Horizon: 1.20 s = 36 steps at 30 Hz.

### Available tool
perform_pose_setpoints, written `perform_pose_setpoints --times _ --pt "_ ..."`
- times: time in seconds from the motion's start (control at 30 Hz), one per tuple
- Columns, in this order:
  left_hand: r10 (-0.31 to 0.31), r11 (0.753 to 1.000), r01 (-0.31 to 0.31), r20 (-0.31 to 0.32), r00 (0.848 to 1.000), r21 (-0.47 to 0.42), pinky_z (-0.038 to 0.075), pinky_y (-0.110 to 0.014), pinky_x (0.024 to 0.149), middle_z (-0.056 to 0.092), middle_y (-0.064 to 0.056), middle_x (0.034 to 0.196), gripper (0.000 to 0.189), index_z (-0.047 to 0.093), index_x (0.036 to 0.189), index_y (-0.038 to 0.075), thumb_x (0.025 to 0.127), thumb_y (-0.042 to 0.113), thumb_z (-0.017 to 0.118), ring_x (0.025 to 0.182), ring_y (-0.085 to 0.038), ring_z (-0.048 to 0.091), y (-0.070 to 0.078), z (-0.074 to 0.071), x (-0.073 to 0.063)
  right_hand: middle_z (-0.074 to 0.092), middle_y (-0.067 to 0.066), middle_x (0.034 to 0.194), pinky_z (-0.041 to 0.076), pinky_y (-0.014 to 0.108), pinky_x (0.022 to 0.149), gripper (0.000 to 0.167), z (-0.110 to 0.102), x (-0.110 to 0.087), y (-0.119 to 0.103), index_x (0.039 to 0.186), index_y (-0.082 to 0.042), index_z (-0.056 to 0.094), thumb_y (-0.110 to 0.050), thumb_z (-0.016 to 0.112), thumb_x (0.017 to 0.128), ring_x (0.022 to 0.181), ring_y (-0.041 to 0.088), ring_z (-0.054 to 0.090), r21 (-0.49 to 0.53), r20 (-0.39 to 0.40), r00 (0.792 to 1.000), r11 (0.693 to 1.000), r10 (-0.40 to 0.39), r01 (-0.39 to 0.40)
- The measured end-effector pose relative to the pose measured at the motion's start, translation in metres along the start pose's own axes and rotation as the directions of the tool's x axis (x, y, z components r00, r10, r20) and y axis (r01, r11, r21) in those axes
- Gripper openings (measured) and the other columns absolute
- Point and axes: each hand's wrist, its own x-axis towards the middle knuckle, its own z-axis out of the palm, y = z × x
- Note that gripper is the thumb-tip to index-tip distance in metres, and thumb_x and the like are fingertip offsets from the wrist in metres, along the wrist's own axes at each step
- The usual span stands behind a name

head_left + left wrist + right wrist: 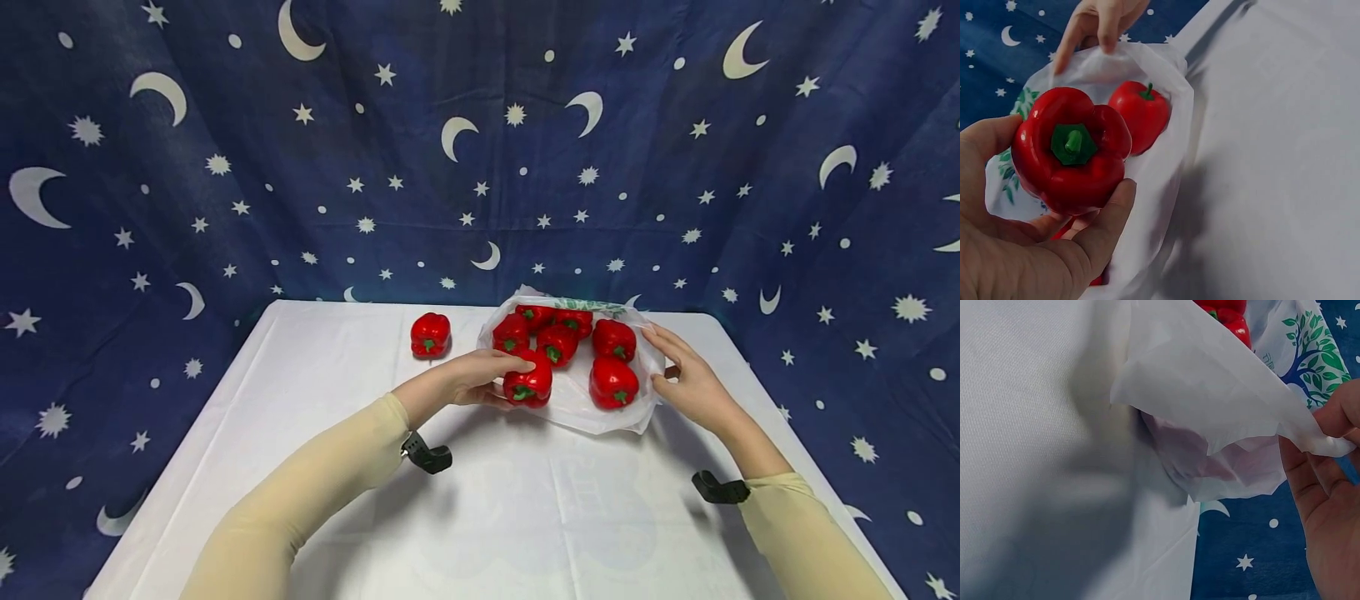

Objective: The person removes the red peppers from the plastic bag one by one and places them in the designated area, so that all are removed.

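Note:
My left hand (480,377) grips a red bell pepper (534,382) over the near left edge of a white plastic bag (577,398). In the left wrist view, thumb and fingers curl round the sides of that pepper (1072,150), its green stem facing the camera. My right hand (693,379) pinches the bag's right rim, and the right wrist view has the plastic (1210,381) between thumb and fingers (1310,481). Several more red peppers lie in the opened bag, among them one at the near right (613,382) and one behind it (615,339).
One loose red pepper (431,335) sits on the white table (360,367), left of the bag. A dark blue cloth (420,125) with moons and stars hangs behind the table and along its sides. Black bands (426,454) circle both wrists.

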Motion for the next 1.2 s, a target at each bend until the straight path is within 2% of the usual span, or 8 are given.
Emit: perform_pose_setpoints --times 0.23,0.37,0.67,0.93,1.2 --pt "0.013 1.000 -0.012 0.007 1.000 -0.012 0.050 -0.049 0.103 0.062 -0.013 0.126 0.059 0.050 0.140 0.000 0.094 0.031 0.073 0.098 -0.027 0.067 0.000 -0.018 -0.020 0.028 0.020 0.163 0.044 0.006 0.080 0.074 0.000 -0.001 0.005 0.157 -0.001 0.035 0.007 0.062 0.089 0.127 0.035 0.044 -0.009 -0.005 1.000 1.000 0.002 -0.003" --pt "0.029 0.999 -0.029 -0.008 1.000 -0.024 0.052 -0.049 0.101 0.061 -0.013 0.127 0.057 0.052 0.139 -0.001 0.095 0.029 0.072 0.098 -0.027 0.066 0.000 -0.033 -0.032 0.028 0.019 0.163 0.044 0.006 0.080 0.073 0.000 -0.002 0.006 0.157 0.000 0.036 0.007 0.061 0.089 0.126 0.034 0.044 -0.005 -0.008 1.000 1.000 -0.001 0.001" --pt "0.048 0.998 -0.052 -0.104 0.993 -0.035 0.058 -0.044 0.092 0.059 -0.017 0.130 0.058 0.048 0.143 0.000 0.097 0.027 0.070 0.099 -0.029 0.069 0.003 -0.077 -0.057 0.029 0.020 0.163 0.044 0.006 0.079 0.073 -0.002 -0.003 0.007 0.157 0.000 0.036 0.008 0.061 0.089 0.125 0.034 0.043 -0.008 -0.014 1.000 1.000 -0.008 0.008" --pt "0.057 0.996 -0.066 -0.147 0.987 -0.060 0.051 -0.047 0.101 0.054 -0.017 0.132 0.065 0.041 0.148 -0.001 0.098 0.030 0.069 0.104 -0.030 0.064 0.003 -0.115 -0.075 0.029 0.020 0.163 0.044 0.006 0.079 0.074 -0.001 -0.002 0.009 0.157 -0.001 0.036 0.007 0.062 0.088 0.125 0.034 0.044 -0.007 -0.015 1.000 1.000 0.003 -0.003" --pt "0.053 0.994 -0.072 -0.223 0.973 -0.078 0.055 -0.044 0.096 0.051 -0.014 0.132 0.062 0.044 0.147 0.000 0.099 0.031 0.068 0.102 -0.029 0.066 0.000 -0.147 -0.082 0.028 0.018 0.164 0.044 0.005 0.080 0.075 -0.001 -0.002 0.013 0.158 -0.003 0.035 0.008 0.062 0.089 0.125 0.032 0.044 -0.011 -0.005 1.000 1.000 -0.002 0.002"
